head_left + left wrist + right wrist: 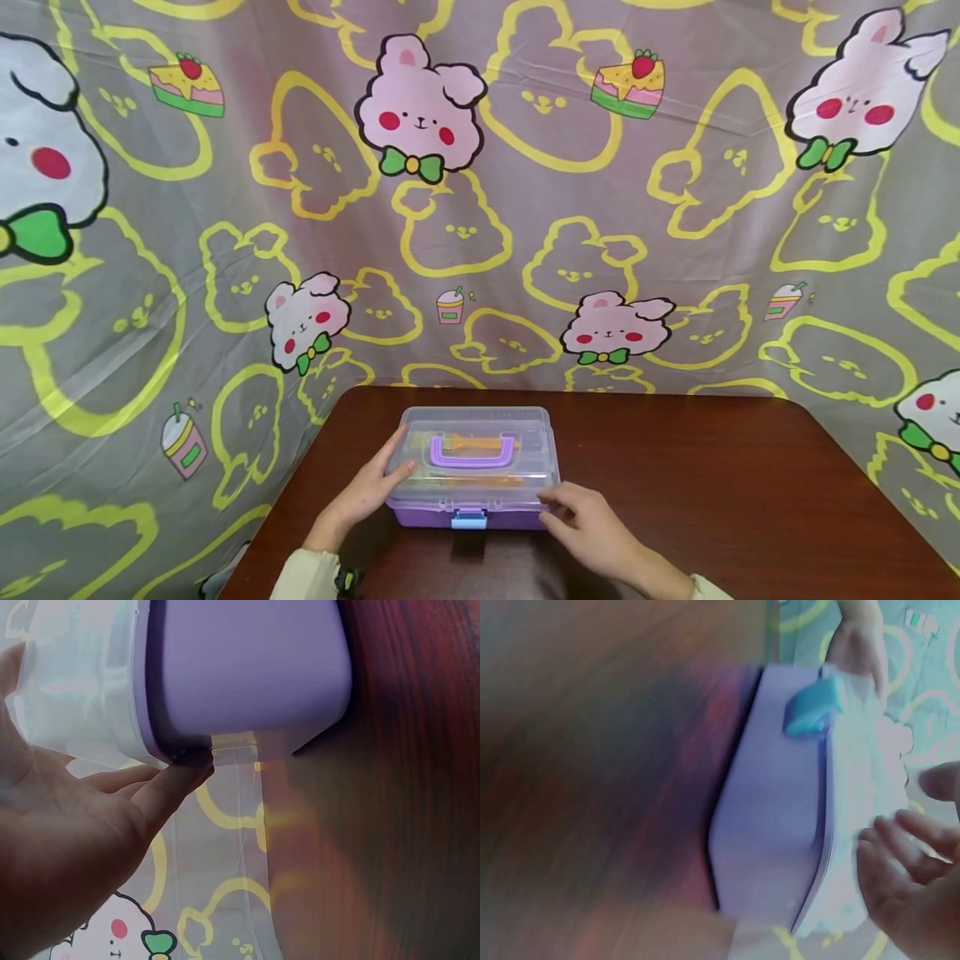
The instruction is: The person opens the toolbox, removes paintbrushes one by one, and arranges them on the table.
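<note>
A purple plastic storage box (420, 517) with a clear lid (480, 419) sits on the table, its lid down. A purple handle (471, 461) lies on the lid, and a light blue latch (469, 521) is at the front. Orange items show blurrily through the lid. My left hand (367, 487) holds the box's left side, thumb on the lid and fingers along the side, as the left wrist view also shows. At the right front corner is my right hand (596, 529), fingers loosely bent; in the right wrist view (915, 877) they are beside the lid, contact unclear.
The dark brown wooden table (712, 475) extends right of the box. Behind and beside it hangs a grey curtain (510, 208) printed with cartoon rabbits. A black wrist strap (349, 581) is at the left sleeve.
</note>
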### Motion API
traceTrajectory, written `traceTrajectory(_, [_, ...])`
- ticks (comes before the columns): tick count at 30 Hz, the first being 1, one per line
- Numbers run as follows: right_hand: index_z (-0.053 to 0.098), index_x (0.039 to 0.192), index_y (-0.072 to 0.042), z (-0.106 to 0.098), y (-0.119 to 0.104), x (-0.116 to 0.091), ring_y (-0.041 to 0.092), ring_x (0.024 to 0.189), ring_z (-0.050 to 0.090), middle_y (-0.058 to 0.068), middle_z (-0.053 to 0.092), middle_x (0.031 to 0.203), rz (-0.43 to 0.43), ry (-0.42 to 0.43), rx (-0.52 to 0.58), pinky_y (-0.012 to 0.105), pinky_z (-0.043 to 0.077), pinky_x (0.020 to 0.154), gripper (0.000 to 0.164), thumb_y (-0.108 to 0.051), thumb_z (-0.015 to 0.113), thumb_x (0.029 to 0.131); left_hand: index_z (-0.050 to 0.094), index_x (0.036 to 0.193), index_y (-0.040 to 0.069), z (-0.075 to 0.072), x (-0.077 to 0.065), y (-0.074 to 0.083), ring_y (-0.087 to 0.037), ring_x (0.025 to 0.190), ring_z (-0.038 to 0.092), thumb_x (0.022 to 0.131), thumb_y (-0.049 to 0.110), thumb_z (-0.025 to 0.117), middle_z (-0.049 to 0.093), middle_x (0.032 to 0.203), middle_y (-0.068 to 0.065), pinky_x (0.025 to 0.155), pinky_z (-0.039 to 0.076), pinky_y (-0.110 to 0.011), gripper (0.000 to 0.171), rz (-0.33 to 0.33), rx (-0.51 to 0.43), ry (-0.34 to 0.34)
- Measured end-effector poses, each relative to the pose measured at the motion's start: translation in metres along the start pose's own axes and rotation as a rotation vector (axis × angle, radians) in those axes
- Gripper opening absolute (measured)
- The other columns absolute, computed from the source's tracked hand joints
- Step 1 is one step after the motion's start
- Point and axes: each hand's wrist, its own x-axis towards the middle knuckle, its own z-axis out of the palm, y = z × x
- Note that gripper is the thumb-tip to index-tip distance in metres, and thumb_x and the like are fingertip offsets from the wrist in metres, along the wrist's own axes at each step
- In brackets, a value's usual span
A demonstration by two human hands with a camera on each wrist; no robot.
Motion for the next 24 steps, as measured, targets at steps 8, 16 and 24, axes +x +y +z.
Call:
traceTrajectory(8, [0.063,0.106,-0.005,0.0,0.023,0.01,0.013,0.087,0.054,0.001,0.059,0.099,0.033,0.266,-0.228,0.029,0.047,0.071,0.035,-0.013,0.079,0.075,0.019,0.153,0.018,-0.001,0.0,0.001,-0.04,0.138,0.018,0.094,0.039,0.056,0.017,0.155,-0.016,0.105,0.017,-0.061,0.073,0.009,-0.007,0.003])
traceTrajectory(16, [0.029,0.146,0.003,0.009,0.029,0.011,0.028,0.128,0.039,0.018,0.039,0.144,0.234,0.064,-0.056,0.044,0.041,0.096,0.064,-0.024,0.057,0.095,0.019,0.152,0.02,0.0,0.0,0.003,-0.042,0.135,0.024,0.094,0.041,0.055,0.019,0.154,-0.017,0.102,0.021,-0.063,0.072,-0.004,0.005,0.013])
traceTrajectory(24, [0.028,0.145,0.004,0.013,0.023,0.008,0.026,0.129,0.038,0.019,0.038,0.145,0.238,0.06,-0.019,0.041,0.039,0.097,0.063,-0.021,0.057,0.096,0.014,0.153,0.017,-0.001,-0.006,-0.002,-0.039,0.132,0.03,0.088,0.034,0.066,0.019,0.154,-0.019,0.103,0.023,-0.059,0.085,0.016,-0.053,-0.037])
